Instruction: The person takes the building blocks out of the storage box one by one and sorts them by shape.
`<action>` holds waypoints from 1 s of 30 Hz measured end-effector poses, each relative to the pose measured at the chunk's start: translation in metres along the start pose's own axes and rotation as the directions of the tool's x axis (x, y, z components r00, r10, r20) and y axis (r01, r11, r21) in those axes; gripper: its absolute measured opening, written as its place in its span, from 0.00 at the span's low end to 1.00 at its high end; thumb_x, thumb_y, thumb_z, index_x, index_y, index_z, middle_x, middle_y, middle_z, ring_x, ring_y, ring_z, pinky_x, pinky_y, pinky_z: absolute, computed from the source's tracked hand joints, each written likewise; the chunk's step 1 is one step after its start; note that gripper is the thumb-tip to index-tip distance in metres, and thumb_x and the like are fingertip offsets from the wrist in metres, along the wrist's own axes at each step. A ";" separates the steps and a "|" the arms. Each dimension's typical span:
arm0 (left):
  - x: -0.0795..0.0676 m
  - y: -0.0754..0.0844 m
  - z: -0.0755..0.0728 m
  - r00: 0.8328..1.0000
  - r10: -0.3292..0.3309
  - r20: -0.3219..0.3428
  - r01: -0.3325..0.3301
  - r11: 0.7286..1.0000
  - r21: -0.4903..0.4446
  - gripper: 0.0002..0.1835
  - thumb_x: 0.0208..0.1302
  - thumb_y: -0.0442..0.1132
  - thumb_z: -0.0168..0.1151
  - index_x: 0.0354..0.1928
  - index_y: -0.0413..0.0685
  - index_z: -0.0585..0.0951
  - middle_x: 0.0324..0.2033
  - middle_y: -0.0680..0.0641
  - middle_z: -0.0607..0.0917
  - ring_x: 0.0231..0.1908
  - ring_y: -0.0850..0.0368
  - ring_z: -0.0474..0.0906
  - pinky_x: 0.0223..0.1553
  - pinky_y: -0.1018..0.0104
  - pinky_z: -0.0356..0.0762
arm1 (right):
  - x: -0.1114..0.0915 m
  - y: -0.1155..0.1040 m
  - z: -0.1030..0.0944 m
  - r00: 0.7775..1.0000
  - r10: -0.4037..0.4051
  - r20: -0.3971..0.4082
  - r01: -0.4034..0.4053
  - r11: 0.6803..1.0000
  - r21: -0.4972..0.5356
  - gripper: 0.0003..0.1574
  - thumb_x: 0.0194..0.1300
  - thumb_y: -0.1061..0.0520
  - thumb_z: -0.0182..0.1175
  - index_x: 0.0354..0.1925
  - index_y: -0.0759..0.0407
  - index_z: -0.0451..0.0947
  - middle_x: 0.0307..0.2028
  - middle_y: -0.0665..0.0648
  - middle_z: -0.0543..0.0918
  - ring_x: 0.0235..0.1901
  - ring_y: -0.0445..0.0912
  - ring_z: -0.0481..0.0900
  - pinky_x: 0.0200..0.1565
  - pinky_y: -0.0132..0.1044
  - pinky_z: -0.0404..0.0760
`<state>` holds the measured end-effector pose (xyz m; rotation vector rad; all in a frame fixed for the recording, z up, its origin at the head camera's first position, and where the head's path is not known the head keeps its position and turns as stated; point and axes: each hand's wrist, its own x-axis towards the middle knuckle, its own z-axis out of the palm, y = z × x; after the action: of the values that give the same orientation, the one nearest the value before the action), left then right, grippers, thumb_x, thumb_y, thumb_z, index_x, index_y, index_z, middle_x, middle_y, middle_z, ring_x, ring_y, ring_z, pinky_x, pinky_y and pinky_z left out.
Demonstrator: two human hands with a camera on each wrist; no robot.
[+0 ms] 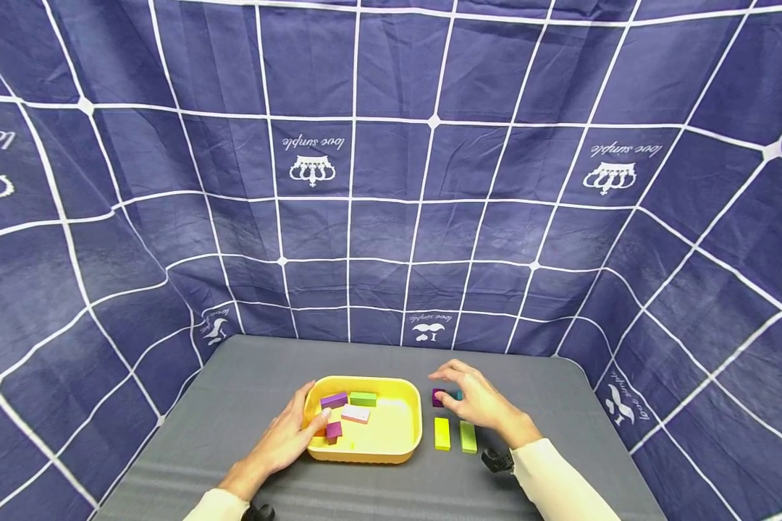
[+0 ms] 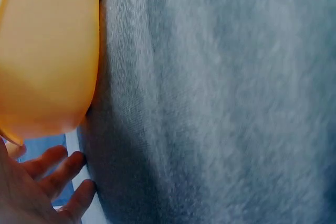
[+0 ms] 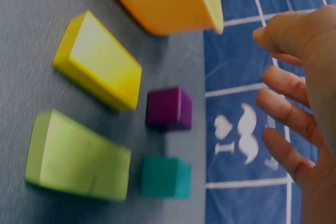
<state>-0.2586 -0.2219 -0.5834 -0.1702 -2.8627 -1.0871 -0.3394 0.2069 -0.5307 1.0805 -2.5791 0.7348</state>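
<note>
Fingers of the right hand (image 1: 478, 401) are hanging loosely spread and holding nothing, hovering just above the small purple cube (image 3: 169, 108) and the teal cube (image 3: 165, 177), which are sitting side by side on the grey table (image 1: 247, 376). Nearer the person, a yellow block (image 1: 442, 433) and a lime-green block (image 1: 468, 436) are lying parallel beside the yellow tray (image 1: 412, 427). Meanwhile the left hand (image 1: 287, 438) is resting open-fingered against the tray's left wall, seemingly steadying it; several coloured blocks are lying inside.
</note>
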 end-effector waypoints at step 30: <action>0.000 -0.003 -0.001 0.999 0.003 0.035 -0.004 1.000 0.028 0.38 0.96 0.55 0.49 0.97 0.54 0.54 0.88 0.33 0.72 0.81 0.25 0.76 0.79 0.22 0.73 | 0.078 -0.078 0.048 0.872 -0.221 0.436 0.247 0.969 -0.002 0.26 0.82 0.50 0.75 0.73 0.45 0.88 0.66 0.48 0.90 0.65 0.42 0.90 0.72 0.37 0.86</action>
<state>-0.2586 -0.2248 -0.5843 -0.1952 -2.9058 -1.0534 -0.3387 0.0882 -0.5119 1.6641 -2.7183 0.3886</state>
